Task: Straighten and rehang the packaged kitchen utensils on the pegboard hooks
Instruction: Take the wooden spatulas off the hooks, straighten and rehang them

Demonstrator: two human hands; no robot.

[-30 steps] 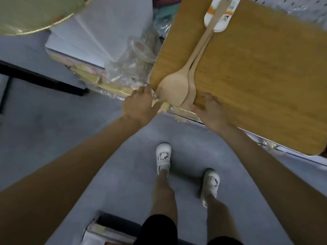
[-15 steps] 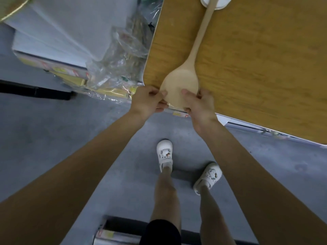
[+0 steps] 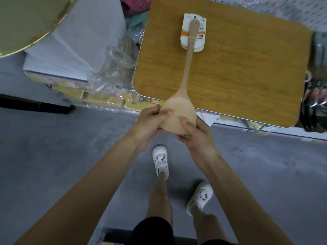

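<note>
A long wooden spoon [image 3: 185,73] hangs by its handle end, which bears a white and orange label card [image 3: 193,32], in front of a large wooden cutting board [image 3: 247,71]. More label cards are stacked behind the first one. My left hand [image 3: 150,121] pinches the left edge of the spoon's broad head, thumb on its face. My right hand [image 3: 194,137] grips the head's lower right edge, thumb on top. Both hands hold the spoon head lifted out from the board. A white pegboard [image 3: 300,7] shows at the top right.
Stacked white boards [image 3: 70,46] and crumpled clear plastic bags [image 3: 113,71] sit at the left on a shelf with yellow price strips [image 3: 106,99]. A gold round board [image 3: 26,20] fills the top left corner. Dark packaged goods [image 3: 316,106] hang at the right. Below lies grey floor [image 3: 53,156] around my feet.
The view has tilted up, bringing the label card and handle end into sight. Both hands have closed in on the spoon head and lifted it away from the board's lower edge.
</note>
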